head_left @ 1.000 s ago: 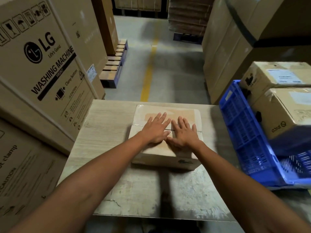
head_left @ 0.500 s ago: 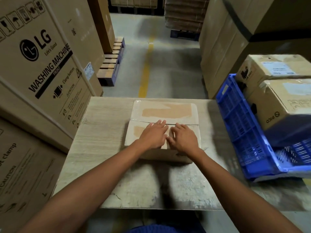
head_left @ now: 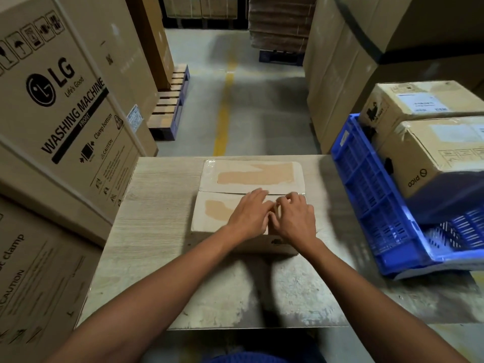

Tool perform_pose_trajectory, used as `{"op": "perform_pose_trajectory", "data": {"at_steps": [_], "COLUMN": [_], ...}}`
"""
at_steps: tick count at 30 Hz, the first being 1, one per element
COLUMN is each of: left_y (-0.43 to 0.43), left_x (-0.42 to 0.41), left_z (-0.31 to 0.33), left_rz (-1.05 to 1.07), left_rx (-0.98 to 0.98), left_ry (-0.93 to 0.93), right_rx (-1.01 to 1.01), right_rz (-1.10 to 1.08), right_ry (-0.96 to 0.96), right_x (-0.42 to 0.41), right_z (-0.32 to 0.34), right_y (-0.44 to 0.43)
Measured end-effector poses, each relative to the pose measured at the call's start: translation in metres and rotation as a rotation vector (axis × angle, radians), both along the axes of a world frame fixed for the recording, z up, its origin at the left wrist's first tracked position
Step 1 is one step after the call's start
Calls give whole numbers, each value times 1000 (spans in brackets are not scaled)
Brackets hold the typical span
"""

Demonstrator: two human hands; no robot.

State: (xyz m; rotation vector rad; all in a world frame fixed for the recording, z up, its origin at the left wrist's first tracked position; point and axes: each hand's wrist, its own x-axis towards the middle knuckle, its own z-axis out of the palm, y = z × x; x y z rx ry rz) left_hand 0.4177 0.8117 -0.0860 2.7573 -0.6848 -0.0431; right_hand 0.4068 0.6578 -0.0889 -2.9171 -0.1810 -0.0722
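A flat cardboard box [head_left: 251, 176] lies on the wooden table [head_left: 157, 218], its two top flaps meeting at a seam across the middle. Both flaps show pale patches with a torn brown area. My left hand [head_left: 248, 216] rests on the near flap with its fingers stretched to the seam. Beside it, touching, my right hand [head_left: 296, 218] has its fingers curled down, with the tips hooked at the near flap's edge along the seam. The hands hide the middle of the near flap.
A blue plastic crate [head_left: 372, 195] stands at the table's right, holding two taped cartons [head_left: 440, 153]. Large washing machine cartons [head_left: 65, 113] wall the left side. Ahead runs a concrete aisle with a yellow line [head_left: 225, 106], a wooden pallet [head_left: 170, 106] and more stacked cartons.
Both hands slid back from across the seam onto the near flap. The right hand's fingers went from flat to curled at the seam. The box stayed in place.
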Motion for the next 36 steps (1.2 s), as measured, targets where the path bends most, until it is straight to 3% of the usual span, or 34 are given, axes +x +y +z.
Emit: {"op": "perform_pose_trajectory", "data": {"at_steps": [4, 10, 16, 22, 26, 28, 31, 33, 36], "left_y": [-9, -9, -2, 18, 57, 77, 90, 88, 82], "left_x": [24, 46, 60, 65, 65, 67, 72, 72, 68], "left_z": [0, 11, -8, -9, -10, -3, 6, 10, 23], "left_rz": [80, 39, 143, 166, 703, 902, 953, 957, 1012], "left_rx": [112, 216, 245, 185, 95, -92, -471, -581, -680], "left_ry": [170, 61, 225, 34, 68, 199, 320, 280, 187], "right_rx": [-29, -143, -102, -76, 74, 232, 553, 691, 739], "right_rz": [95, 106, 120, 144, 47, -66, -204, -269, -354], "right_ry": [248, 161, 368, 328, 275, 256, 264, 198, 35], "right_x": [17, 42, 62, 61, 57, 58, 67, 71, 72], "right_z": [0, 19, 0, -5, -6, -3, 7, 15, 32], "right_y": [-3, -3, -12, -19, -19, -18, -19, -19, -18]}}
